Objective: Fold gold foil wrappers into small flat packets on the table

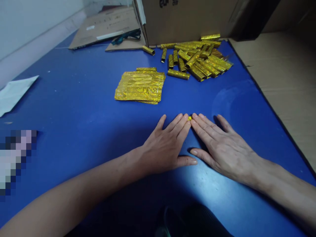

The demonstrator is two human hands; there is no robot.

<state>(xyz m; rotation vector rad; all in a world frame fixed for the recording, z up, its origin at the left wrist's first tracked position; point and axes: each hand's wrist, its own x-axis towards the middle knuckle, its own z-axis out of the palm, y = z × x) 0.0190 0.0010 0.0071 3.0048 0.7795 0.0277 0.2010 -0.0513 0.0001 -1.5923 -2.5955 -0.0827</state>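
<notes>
Both palms face down at the middle of the blue table. My left hand [170,140] has its fingers stretched out, their tips on a small gold foil roll [190,118]. From the other side, the straight fingers of my right hand [217,141] press on the same roll. Only a short piece of it shows between the fingertips; the rest is hidden under them. Beyond my left hand lies a stack of flat gold foil sheets [140,87]. Farther back is a heap of gold foil tubes [197,61], some lying loose at its left side.
A large cardboard box [187,23] stands behind the tubes. Flat cardboard [111,24] with a dark green cord [127,36] lies back left. A pale sheet [14,93] rests at the left. The blue table's [81,115] right edge borders brown cardboard [278,75].
</notes>
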